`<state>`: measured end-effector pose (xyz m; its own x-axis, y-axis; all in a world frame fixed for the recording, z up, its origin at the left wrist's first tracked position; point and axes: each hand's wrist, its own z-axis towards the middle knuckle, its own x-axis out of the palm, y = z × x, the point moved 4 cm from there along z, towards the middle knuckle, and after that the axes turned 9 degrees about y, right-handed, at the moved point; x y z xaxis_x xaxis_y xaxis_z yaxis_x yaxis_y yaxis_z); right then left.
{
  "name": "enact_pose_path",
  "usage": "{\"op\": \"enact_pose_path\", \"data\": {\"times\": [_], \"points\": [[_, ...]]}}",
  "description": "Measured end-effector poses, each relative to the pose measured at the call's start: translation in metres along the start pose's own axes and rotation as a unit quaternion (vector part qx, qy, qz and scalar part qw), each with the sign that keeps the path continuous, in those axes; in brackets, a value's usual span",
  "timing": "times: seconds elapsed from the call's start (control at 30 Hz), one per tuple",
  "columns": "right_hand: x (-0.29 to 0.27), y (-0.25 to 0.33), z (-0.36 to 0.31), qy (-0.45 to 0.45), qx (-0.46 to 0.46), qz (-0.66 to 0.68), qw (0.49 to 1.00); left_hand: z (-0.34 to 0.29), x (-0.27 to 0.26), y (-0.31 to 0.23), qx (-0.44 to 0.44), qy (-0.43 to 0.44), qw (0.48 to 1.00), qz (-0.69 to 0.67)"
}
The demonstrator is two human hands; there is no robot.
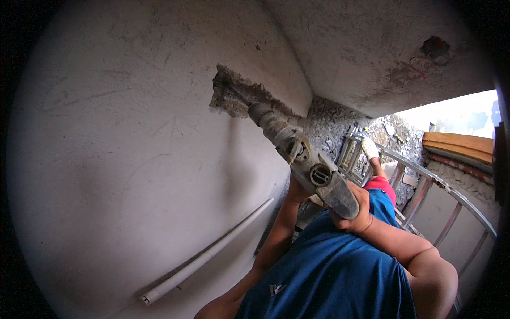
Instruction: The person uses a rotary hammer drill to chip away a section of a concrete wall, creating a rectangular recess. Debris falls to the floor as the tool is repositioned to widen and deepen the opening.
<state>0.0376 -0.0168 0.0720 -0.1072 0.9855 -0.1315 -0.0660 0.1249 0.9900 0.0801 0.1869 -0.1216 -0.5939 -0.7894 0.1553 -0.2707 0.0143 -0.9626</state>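
Left of the grip, the scuffed wall (133, 133) offers broad open room; a white pipe (207, 250) runs along it, below-left. Right of the grip, a metal ladder (418, 201) narrows the space. The right hand (358, 215) grasps the rear of the drill (305, 162); the left hand (298, 191) is mostly hidden, its hold undeterminable. The drill, grey and dusty, points ahead-left, its bit in a ragged-edged hole (219, 98).
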Motion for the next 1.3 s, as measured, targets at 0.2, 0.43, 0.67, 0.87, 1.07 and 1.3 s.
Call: {"op": "enact_pose_path", "data": {"times": [0.2,0.43,0.67,0.87,1.07,1.3], "points": [[-0.001,0.004,0.002,-0.024,0.001,0.005,1.0,0.007,0.016,-0.046,0.096,-0.017,0.995,-0.023],[-0.007,0.005,0.005,-0.018,0.011,-0.014,1.0,0.013,0.018,-0.06,0.127,-0.019,0.976,0.176],[-0.007,0.01,0.005,-0.02,0.029,-0.001,0.999,0.012,0.017,-0.054,0.127,-0.018,0.978,0.162],[-0.02,0.011,0.012,-0.017,0.009,-0.054,0.998,0.022,0.026,-0.079,0.122,-0.025,0.978,0.17],[-0.046,0.027,0.023,-0.012,0.043,-0.097,0.994,0.035,0.042,-0.096,0.136,-0.049,0.957,0.253],[-0.085,0.061,0.049,-0.108,0.101,-0.105,0.983,0.065,0.068,-0.131,0.169,-0.105,0.964,0.178]]}}
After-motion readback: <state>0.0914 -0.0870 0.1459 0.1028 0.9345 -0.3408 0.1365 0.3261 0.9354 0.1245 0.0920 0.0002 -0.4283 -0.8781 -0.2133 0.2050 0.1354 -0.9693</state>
